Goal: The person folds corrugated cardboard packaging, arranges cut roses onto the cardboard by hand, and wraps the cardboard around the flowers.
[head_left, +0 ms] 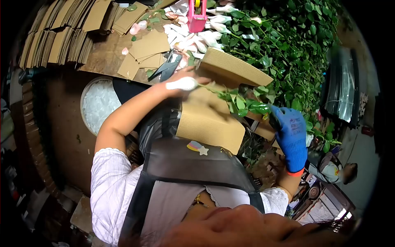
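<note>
My left hand (190, 75), bare and slightly blurred, reaches over the front of the bench with its fingers stretched apart. A rose with a white netted head (181, 84) passes in front of that wrist, and its leafy green stem (236, 101) runs right. My right hand (290, 123), in a blue knit glove with an orange cuff, is closed around the stem's lower end; the fingertips are partly hidden. Below the stem stands a corrugated cardboard piece (210, 129), with another corrugated panel (234, 68) behind it. Dark-bladed scissors (166, 68) lie beside my left hand.
Stacked cardboard pieces (61, 37) fill the back left. A pink tape dispenser (197, 16) stands among white netted rose heads (210, 37). Leafy stems (288, 53) are heaped on the right. A round tub (98, 105) holds white pieces. Another person (335, 171) is at far right.
</note>
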`<state>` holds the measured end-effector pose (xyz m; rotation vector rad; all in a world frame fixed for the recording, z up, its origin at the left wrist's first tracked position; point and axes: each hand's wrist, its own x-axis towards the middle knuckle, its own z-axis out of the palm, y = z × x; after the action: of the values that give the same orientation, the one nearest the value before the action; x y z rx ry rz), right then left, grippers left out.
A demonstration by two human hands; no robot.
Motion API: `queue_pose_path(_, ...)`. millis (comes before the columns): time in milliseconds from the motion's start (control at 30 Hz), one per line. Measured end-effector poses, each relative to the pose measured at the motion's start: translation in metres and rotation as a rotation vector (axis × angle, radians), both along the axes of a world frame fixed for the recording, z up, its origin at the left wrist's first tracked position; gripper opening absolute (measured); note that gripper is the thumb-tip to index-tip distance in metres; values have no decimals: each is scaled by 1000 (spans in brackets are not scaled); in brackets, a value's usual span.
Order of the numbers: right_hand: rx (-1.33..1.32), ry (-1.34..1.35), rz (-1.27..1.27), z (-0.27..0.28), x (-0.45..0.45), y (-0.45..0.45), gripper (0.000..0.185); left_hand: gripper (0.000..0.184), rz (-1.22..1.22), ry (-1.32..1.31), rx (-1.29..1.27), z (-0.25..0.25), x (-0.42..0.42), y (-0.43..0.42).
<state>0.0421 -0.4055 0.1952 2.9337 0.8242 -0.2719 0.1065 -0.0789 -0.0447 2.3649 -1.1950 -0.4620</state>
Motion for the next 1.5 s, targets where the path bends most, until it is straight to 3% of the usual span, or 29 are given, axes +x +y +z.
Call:
queue_pose_path(33, -19, 48, -17, -13, -8, -17, 40, 54, -13, 64, 122, 14, 6, -3)
queue_pose_path(67, -38, 97, -34, -25, -16, -29, 37, 50, 56, 41, -87, -9, 3, 0)
queue_pose_path(167, -115, 320, -117, -58, -28, -44, 28, 37, 101, -15, -305, -21, -2, -3)
queue_pose_path(267, -15, 305, -118, -74, -33, -40, 22, 36, 146, 176, -231, -8, -8, -4)
queue_pose_path(467, 160, 240, -189, -133, -44, -59, 18, 30, -3, 79, -186, -16, -19, 3)
queue_pose_path(533, 192, 76, -238, -187, -50, -77, 10, 29, 22, 124, -171, -2, -20, -1)
queue_pose_path(600, 197, 62, -249, -233, -60, -84, 23, 28, 34, 129, -117, 5, -22, -4)
queue_pose_path(633, 234, 27, -256, -244, -64, -81, 18, 27, 40, 151, -131, 6, -22, -5)
queue_pose_path(800, -102, 196, -464, -205, -56, -50, 16, 24, 39, 169, -121, 11, -22, -5)
queue_pose_path(900, -68, 262, -492, -238, -65, -58, 16, 24, 42, 153, -120, 12, -22, -6)
queue_pose_path(967, 157, 168, -441, -250, -71, -70, 19, 24, 47, 156, -132, 12, -23, -7)
queue_pose_path(1033, 297, 211, -410, -228, -62, -78, 21, 24, 44, 156, -130, 12, -23, -8)
queue_pose_path(1067, 318, 381, -496, -213, -57, -83, 25, 23, 39, 150, -121, 13, -22, -7)
queue_pose_path(1133, 220, 330, -603, -169, -28, -82, 26, 24, 35, 145, -125, 11, -22, -6)
queue_pose_path(1167, 171, 301, -657, -151, -13, -83, 26, 24, 33, 141, -129, 11, -21, -7)
queue_pose_path(1233, 450, -82, -673, -132, 19, -82, 27, 24, 30, 154, -114, 12, -20, -7)
queue_pose_path(1300, 603, -431, -502, -130, 57, -80, 25, 26, 16, 180, -100, 10, -19, -7)
queue_pose_path(1400, 528, -623, -382, -171, 116, -85, 24, 29, 14, 174, -88, 11, -21, -7)
queue_pose_path(1500, 38, -87, -501, -217, 148, -95, 25, 29, 53, 197, -115, 18, -24, -10)
